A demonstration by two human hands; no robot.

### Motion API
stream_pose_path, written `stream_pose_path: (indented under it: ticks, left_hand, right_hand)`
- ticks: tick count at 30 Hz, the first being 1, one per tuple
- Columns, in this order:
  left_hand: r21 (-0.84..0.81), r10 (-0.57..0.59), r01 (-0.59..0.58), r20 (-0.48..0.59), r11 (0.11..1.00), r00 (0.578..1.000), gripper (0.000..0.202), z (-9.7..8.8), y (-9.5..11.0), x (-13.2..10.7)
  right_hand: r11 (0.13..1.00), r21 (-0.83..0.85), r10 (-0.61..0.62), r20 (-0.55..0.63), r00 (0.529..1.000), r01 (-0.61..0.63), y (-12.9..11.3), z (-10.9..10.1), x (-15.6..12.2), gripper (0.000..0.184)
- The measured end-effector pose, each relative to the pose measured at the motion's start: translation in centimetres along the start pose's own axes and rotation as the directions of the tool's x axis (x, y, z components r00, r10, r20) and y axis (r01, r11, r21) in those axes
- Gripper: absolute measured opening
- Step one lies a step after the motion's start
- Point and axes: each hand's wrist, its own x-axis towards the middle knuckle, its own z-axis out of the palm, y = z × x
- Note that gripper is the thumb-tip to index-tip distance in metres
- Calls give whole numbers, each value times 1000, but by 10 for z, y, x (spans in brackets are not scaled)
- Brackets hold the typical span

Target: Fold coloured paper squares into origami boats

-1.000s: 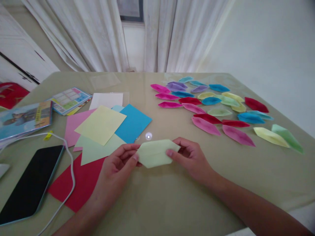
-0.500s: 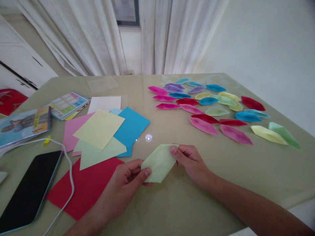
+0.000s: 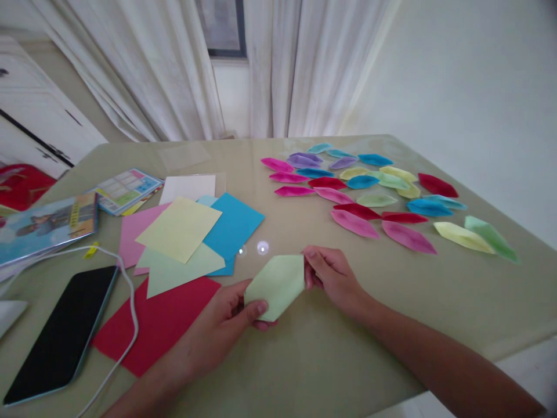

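Note:
Between my hands, above the near part of the table, is a folded pale green paper (image 3: 278, 284) with six sides. My left hand (image 3: 239, 313) grips its lower left end, thumb on top and fingers beneath. At the upper right corner, my right hand (image 3: 328, 270) has its thumb and fingers pinched together at the paper's edge; how much paper lies between them is hidden. Just left lie loose square sheets: a yellow sheet (image 3: 179, 228), a light green sheet (image 3: 180, 273), a blue sheet (image 3: 239, 223) and a red sheet (image 3: 161, 325).
Several folded paper pieces in many colours, among them a pink one (image 3: 409, 237) and a pale yellow one (image 3: 463, 237), lie at the right. On the left are a phone (image 3: 61, 331), a white cable (image 3: 134, 307), a booklet (image 3: 52, 223) and a printed card (image 3: 128, 190).
My right thumb has slid off the paper's top face to its right edge. The left hand keeps its grip. The whole view has shifted slightly.

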Motion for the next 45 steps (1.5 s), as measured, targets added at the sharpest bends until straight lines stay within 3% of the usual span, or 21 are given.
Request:
stream_pose_path:
  ticks: [3,6,12,20,25,29,34,36,38,39,45]
  left_hand:
    - [-60,32,-33,-23,998,999,43,3,-4,1]
    - [-100,61,-62,-10,993,998,46,11,-8,1]
    - [-125,-76,78,17,989,997,58,22,-6,-3]
    - [-103,49,-48,6,994,999,58,28,17,-21]
    - [-127,95,-90,40,988,995,57,44,18,-46]
    - [-154,134,-132,3,979,991,58,63,9,-71]
    - [-92,100,-97,19,991,995,57,82,-12,-105]
    - [-75,98,-95,40,993,994,57,88,-25,-115]
    - [-135,98,-101,-28,986,995,64,94,-40,-122]
    - [-183,63,-71,-50,980,997,69,97,-47,-124]
    - [-177,37,-53,-91,983,995,73,110,-72,-131]
  right_hand:
    - [996,28,-85,64,994,84,-1,2,3,66]
    - [993,-89,-52,196,979,71,-1,10,-1,58]
    - [986,-117,-97,164,982,117,4,19,-4,61]
    - [989,-51,-123,269,955,142,-17,25,-12,66]
    - [996,-15,-89,178,980,93,-34,38,-41,71]
    - [997,20,-80,51,995,79,-39,48,-69,74]
    - [996,33,-86,-49,995,87,-39,63,-114,75]
    - [997,3,-78,-62,995,78,-39,68,-133,75]
    - [995,-69,-73,22,997,74,-38,71,-147,74]
    - [993,-81,-90,8,996,90,-36,72,-152,71]
    - [996,-22,-91,-29,995,91,-23,86,-157,69]
